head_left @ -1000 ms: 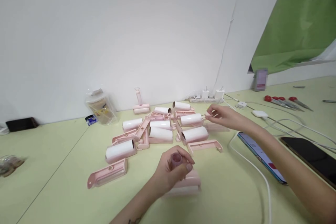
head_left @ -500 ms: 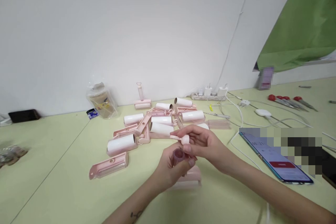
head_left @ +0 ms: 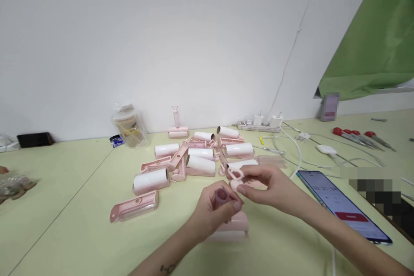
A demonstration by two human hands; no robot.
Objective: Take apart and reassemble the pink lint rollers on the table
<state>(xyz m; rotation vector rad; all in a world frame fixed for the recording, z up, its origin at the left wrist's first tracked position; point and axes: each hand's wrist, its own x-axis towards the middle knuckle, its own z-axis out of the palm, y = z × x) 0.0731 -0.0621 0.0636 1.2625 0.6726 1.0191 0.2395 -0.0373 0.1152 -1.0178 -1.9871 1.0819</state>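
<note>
My left hand [head_left: 208, 211] is wrapped round the clear pinkish handle tube [head_left: 221, 196] of a lint roller, its open top facing up. Below that hand is the roller's pink and white head [head_left: 231, 229], partly covered by the fingers. Between thumb and fingers of my right hand [head_left: 270, 187] is a pale pink end cap [head_left: 235, 186] with a loop, apart from the tube mouth and just to its right. Behind the hands lie several white paper rolls [head_left: 151, 180] and pink roller casings [head_left: 134, 207] in a loose pile.
A finished-looking lint roller [head_left: 176, 118] stands upright by the wall. To the right are a phone [head_left: 343, 207], white cables, a power strip [head_left: 258, 127] and red-handled screwdrivers [head_left: 355, 133]. A bagged cup [head_left: 129, 127] stands at the back left. Part of another hand [head_left: 4, 170] shows at the left edge.
My right hand has moved right and slightly down with the end cap, and the cap's loop now tilts upward. The left hand still grips the tube. The view has shifted slightly.
</note>
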